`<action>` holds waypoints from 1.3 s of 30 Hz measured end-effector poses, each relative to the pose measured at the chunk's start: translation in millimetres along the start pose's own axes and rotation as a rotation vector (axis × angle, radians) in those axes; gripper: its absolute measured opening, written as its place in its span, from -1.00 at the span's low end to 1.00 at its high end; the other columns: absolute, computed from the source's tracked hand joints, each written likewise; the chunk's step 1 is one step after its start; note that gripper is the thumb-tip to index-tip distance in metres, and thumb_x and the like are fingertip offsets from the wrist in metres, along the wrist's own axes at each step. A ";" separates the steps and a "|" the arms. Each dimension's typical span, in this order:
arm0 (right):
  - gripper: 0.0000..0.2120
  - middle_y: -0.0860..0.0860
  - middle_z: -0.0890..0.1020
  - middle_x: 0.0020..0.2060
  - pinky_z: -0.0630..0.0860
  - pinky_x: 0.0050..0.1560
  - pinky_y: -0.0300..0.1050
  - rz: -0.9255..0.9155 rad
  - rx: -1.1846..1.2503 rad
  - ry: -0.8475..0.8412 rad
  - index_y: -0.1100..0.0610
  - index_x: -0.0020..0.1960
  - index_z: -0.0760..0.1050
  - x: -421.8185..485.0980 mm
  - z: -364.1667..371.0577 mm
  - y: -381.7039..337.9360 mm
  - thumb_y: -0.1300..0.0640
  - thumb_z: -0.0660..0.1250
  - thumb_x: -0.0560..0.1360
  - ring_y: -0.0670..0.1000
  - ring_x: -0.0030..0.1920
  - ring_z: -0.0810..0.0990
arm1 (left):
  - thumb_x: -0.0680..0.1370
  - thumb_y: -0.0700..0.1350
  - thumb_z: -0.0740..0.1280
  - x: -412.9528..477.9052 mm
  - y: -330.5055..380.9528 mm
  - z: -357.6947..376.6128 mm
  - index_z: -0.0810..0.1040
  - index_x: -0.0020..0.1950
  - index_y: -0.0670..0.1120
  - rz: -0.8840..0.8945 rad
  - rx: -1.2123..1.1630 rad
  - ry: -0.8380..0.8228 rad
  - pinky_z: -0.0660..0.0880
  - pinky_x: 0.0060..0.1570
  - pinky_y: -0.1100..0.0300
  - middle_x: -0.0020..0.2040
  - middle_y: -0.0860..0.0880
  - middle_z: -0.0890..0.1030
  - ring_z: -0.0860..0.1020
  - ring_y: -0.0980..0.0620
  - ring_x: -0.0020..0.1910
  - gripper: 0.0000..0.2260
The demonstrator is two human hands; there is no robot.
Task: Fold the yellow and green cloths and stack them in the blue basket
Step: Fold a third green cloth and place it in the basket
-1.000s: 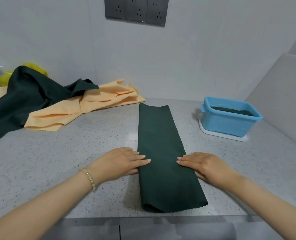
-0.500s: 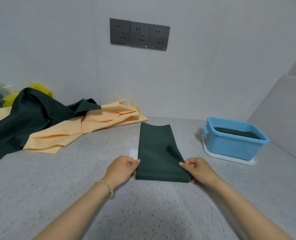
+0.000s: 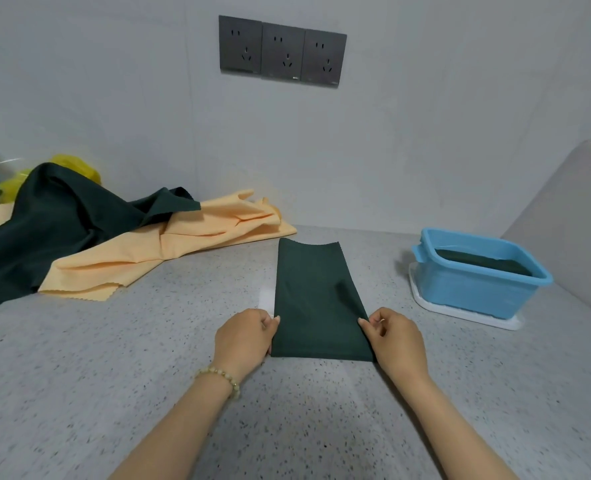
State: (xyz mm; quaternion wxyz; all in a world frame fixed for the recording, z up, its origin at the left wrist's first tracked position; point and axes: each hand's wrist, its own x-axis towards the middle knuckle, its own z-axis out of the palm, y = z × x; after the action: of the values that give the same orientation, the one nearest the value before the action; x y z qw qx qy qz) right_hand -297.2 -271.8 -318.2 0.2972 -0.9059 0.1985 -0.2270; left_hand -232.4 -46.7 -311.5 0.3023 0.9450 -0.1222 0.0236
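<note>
Two hands, one cloth. The left hand (image 3: 244,339) and right hand (image 3: 396,339) each pinch a side edge of the green strip (image 3: 316,299) at its near end, thumb on top and fingers curled. How far the fingers reach under the cloth I cannot tell.

The strip lies flat on the speckled counter (image 3: 114,358), running away toward the wall. Its near edge is straight and looks like a fold.

The blue basket (image 3: 474,292) stands to the right on a white tray (image 3: 460,311), well apart from the strip, with a dark folded cloth (image 3: 484,265) already inside.

At the back left is a loose heap: a yellow cloth (image 3: 190,251) with a loose green cloth (image 3: 55,230) draped over it, neither folded yet.

Step in hand, as I judge it, is halving the strip again. Done well, both corners lift together and level, then travel straight to the far edge so the corners meet squarely. Flat palms then press the crease before letting go. An uneven pull would skew the packet, and it must sit flat in the basket.
</note>
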 end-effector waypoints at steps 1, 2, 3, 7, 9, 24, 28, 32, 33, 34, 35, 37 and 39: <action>-0.74 -0.05 0.50 -0.49 0.28 -0.44 -0.23 -0.001 -0.009 0.000 0.08 -0.32 0.46 0.1 0.1 -0.4 0.02 0.38 0.49 -0.08 -0.44 0.43 | 0.63 0.09 0.15 0.7 0.4 0.1 0.38 -0.41 0.02 -0.004 0.007 -0.001 0.25 -0.43 0.27 -0.49 0.11 0.43 0.37 0.17 -0.46 -0.59; -0.75 -0.06 0.50 -0.49 0.27 -0.44 -0.23 0.000 -0.019 -0.001 0.07 -0.32 0.46 -0.1 0.6 -0.6 0.02 0.38 0.49 -0.08 -0.44 0.44 | 0.63 0.09 0.14 1.0 0.1 0.5 0.37 -0.40 0.01 -0.004 0.010 -0.001 0.27 -0.42 0.26 -0.49 0.11 0.44 0.38 0.17 -0.46 -0.59; -0.75 -0.07 0.50 -0.49 0.27 -0.45 -0.23 -0.001 -0.034 0.000 0.07 -0.31 0.45 -0.1 0.9 -1.0 0.01 0.38 0.48 -0.08 -0.44 0.45 | 0.63 0.09 0.14 1.9 -0.2 1.0 0.37 -0.40 0.01 -0.002 0.010 0.000 0.28 -0.41 0.26 -0.49 0.10 0.46 0.39 0.17 -0.46 -0.59; -0.76 -0.07 0.50 -0.47 0.32 -0.44 -0.21 -0.015 -0.086 0.017 0.07 -0.30 0.43 -1.1 2.3 -2.6 0.01 0.38 0.48 -0.07 -0.41 0.47 | 0.63 0.09 0.14 -1.0 0.3 2.6 0.41 -0.37 -0.01 0.000 -0.003 0.031 0.32 -0.39 0.24 -0.45 0.08 0.52 0.44 0.14 -0.43 -0.60; -0.77 -0.04 0.52 -0.44 0.37 -0.40 -0.16 0.003 -0.052 0.019 0.10 -0.25 0.45 -2.5 -0.5 -4.4 0.00 0.36 0.49 -0.05 -0.39 0.48 | 0.63 0.11 0.13 -2.9 2.6 2.0 0.42 -0.32 -0.03 -0.008 0.009 0.065 0.36 -0.36 0.23 -0.40 0.06 0.53 0.45 0.12 -0.40 -0.63; -0.58 -0.05 0.14 0.52 -0.09 0.49 -0.11 -0.401 -0.432 -0.354 0.03 0.52 0.16 12.3 25.2 -31.0 0.04 -0.06 0.67 -0.06 0.53 0.03 | 0.66 0.09 -0.10 14.3 32.1 31.0 -0.07 0.57 -0.11 0.361 0.468 -0.141 -0.23 0.48 0.05 0.58 -0.04 -0.07 -0.13 0.00 0.55 -0.47; -0.54 -0.09 0.05 0.54 -0.17 0.50 -0.14 -0.367 -0.366 -0.418 -0.01 0.55 0.02 12.8 28.4 -14.8 -0.02 -0.09 0.67 -0.11 0.53 -0.05 | 0.65 0.17 -0.12 20.0 18.6 39.5 -0.16 0.57 -0.08 0.347 0.392 -0.205 -0.28 0.45 0.13 0.58 0.00 -0.14 -0.16 0.06 0.55 -0.43; -0.46 -0.10 -0.09 0.54 -0.22 0.50 -0.17 -0.324 -0.404 -0.490 0.02 0.56 -0.14 22.4 17.0 1.0 -0.12 -0.11 0.65 -0.15 0.52 -0.16 | 0.61 0.25 -0.10 24.5 10.2 38.6 -0.19 0.57 -0.09 0.361 0.362 -0.219 -0.28 0.44 0.17 0.58 0.01 -0.17 -0.18 0.08 0.54 -0.35; -0.45 -0.10 -0.11 0.54 -0.23 0.49 -0.17 -0.325 -0.418 -0.510 0.02 0.56 -0.17 23.5 14.4 1.6 -0.14 -0.12 0.64 -0.15 0.52 -0.17 | 0.61 0.27 -0.10 25.0 9.4 37.1 -0.19 0.57 -0.09 0.362 0.359 -0.221 -0.28 0.44 0.17 0.58 0.00 -0.17 -0.18 0.08 0.54 -0.33; -0.44 -0.09 -0.13 0.54 -0.24 0.49 -0.18 -0.326 -0.424 -0.527 0.02 0.56 -0.19 22.8 13.1 1.7 -0.14 -0.12 0.64 -0.15 0.52 -0.19 | 0.60 0.28 -0.10 24.6 8.9 36.3 -0.19 0.57 -0.10 0.364 0.359 -0.225 -0.29 0.44 0.17 0.58 0.00 -0.18 -0.19 0.07 0.54 -0.32; -0.43 -0.09 -0.14 0.54 -0.24 0.49 -0.18 -0.330 -0.426 -0.538 0.03 0.55 -0.20 21.9 12.0 0.2 -0.15 -0.13 0.64 -0.14 0.52 -0.20 | 0.60 0.28 -0.09 23.8 9.0 34.8 -0.20 0.56 -0.10 0.365 0.358 -0.228 -0.29 0.44 0.17 0.58 -0.01 -0.18 -0.19 0.06 0.54 -0.31; -0.43 -0.07 -0.16 0.54 -0.24 0.50 -0.18 -0.338 -0.429 -0.551 0.05 0.55 -0.22 18.2 9.1 -2.0 -0.14 -0.13 0.64 -0.13 0.52 -0.21 | 0.59 0.30 -0.09 20.1 10.1 32.2 -0.21 0.56 -0.12 0.370 0.351 -0.245 -0.30 0.43 0.19 0.57 -0.03 -0.20 -0.21 0.05 0.54 -0.28; -0.42 -0.06 -0.18 0.54 -0.27 0.48 -0.21 -0.355 -0.429 -0.563 0.06 0.55 -0.24 11.4 4.7 -2.3 -0.13 -0.14 0.64 -0.13 0.52 -0.23 | 0.57 0.33 -0.10 11.5 8.5 28.6 -0.24 0.55 -0.14 0.381 0.363 -0.263 -0.31 0.41 0.21 0.57 -0.05 -0.23 -0.23 0.05 0.53 -0.24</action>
State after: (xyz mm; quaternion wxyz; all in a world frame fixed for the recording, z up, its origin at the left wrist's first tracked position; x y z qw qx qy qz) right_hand -284.8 -273.6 -316.8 0.1000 -0.9945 -0.0074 0.0292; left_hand -224.2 -72.4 -328.7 0.1002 0.9386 -0.3294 -0.0214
